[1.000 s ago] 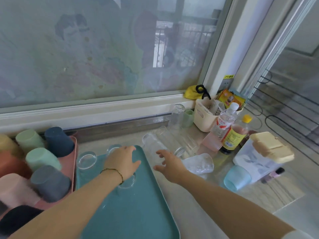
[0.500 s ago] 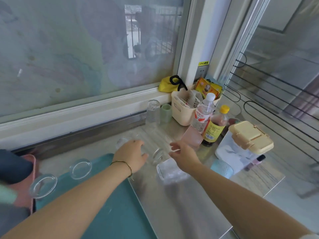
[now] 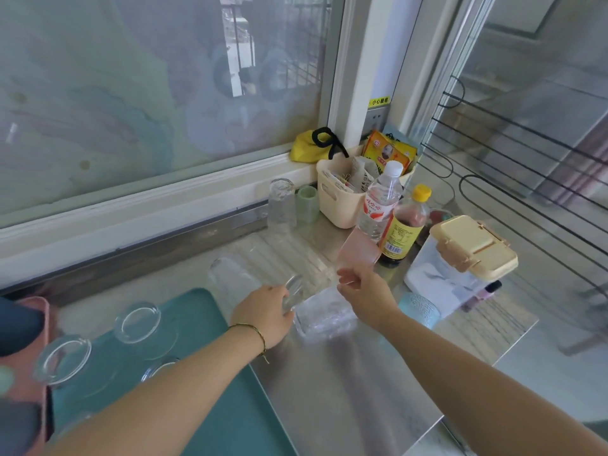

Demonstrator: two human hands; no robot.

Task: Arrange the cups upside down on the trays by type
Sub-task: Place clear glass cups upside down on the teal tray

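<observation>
The left hand (image 3: pixel 263 312) seems to grip a clear glass tumbler (image 3: pixel 293 291) lying on the steel counter (image 3: pixel 345 390) beside the teal plastic tray (image 3: pixel 204 324), which holds 3 upturned glasses (image 3: pixel 139 320). The right hand (image 3: pixel 365 296) hovers nearby, fingers relaxed.

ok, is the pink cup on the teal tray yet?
No, the pink cup stands on the steel counter by the yellow-capped bottle, off the teal tray.

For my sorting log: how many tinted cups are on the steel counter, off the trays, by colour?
Green cup: 1
Pink cup: 1
Blue cup: 1
Total: 3
</observation>
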